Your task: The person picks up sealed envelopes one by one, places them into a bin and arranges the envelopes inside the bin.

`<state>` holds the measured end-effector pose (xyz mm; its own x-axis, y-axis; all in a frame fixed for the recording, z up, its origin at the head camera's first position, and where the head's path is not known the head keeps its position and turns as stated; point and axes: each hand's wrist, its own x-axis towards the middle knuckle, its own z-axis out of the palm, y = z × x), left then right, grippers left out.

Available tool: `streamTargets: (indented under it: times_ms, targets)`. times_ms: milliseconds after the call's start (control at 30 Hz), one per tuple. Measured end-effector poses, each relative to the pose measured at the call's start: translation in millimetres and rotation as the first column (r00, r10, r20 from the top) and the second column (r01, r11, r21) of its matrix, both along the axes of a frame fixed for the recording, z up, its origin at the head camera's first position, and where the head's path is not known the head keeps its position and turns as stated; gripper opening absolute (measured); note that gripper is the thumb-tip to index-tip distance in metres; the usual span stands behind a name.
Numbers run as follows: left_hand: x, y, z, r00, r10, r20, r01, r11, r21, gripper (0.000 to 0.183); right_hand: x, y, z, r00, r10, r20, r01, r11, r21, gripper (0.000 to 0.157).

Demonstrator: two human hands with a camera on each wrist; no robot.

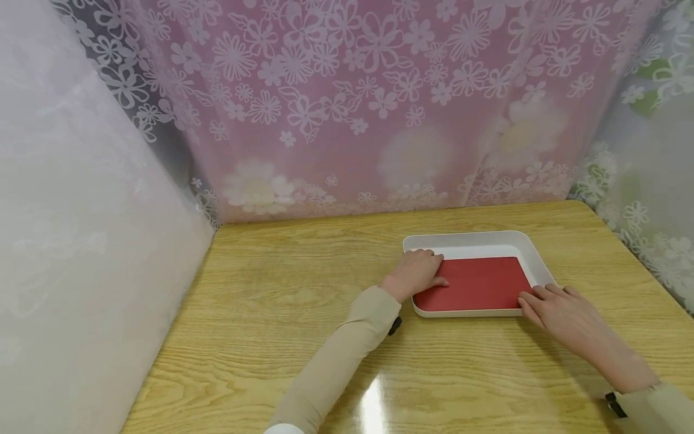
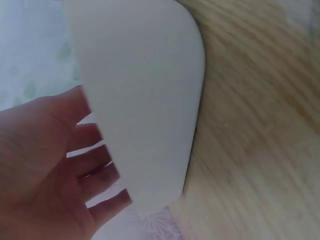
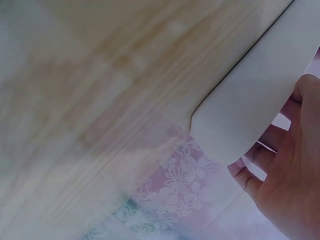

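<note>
A flat red rectangular piece (image 1: pixel 479 282) lies inside a shallow white tray (image 1: pixel 466 240) with rounded corners. What kind of piece it is I cannot tell. My left hand (image 1: pixel 414 272) reaches over the tray's left wall, its thumb on the red piece and its fingers near the far left corner. In the left wrist view these fingers are spread and pass behind the white wall (image 2: pixel 140 100). At the near right corner, my right hand (image 1: pixel 564 313) touches the red piece's edge, with its fingers bent over the rim. The fingertips inside the tray are partly hidden.
The tray stands on a wood-grain table (image 1: pixel 260 325) toward its right side. A pink floral curtain (image 1: pixel 347 120) hangs behind the table, with pale sheets on the left (image 1: pixel 81 229) and right (image 1: pixel 656 199).
</note>
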<state>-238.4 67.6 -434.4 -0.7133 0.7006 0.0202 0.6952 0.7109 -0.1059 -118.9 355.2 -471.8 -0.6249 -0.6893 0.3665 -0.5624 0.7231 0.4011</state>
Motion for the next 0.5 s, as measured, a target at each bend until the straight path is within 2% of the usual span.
streamTargets:
  times_ms: [133,300,400,500]
  targets:
    - [3.7,-9.4,8.1,0.999,0.002,-0.048,0.0,0.999,0.052,0.04,-2.0,-0.5,0.7,1.0,-0.005,0.004,0.005,1.0,-0.019,0.085]
    - [10.1,-23.6,18.5,0.995,0.006,-0.102,0.015,0.98,0.2,0.028,-2.0,-3.2,0.5,0.999,-0.041,0.023,0.044,0.993,-0.109,0.083]
    - [13.9,-33.5,22.8,0.992,0.013,-0.128,0.026,0.954,0.299,0.021,-2.0,-5.6,0.6,0.997,-0.066,0.039,0.072,0.985,-0.159,0.083]
    - [15.5,-44.6,23.4,0.987,0.019,-0.159,0.05,0.908,0.417,0.018,-2.6,-8.8,2.0,0.997,-0.073,0.032,0.078,0.979,-0.189,0.081]
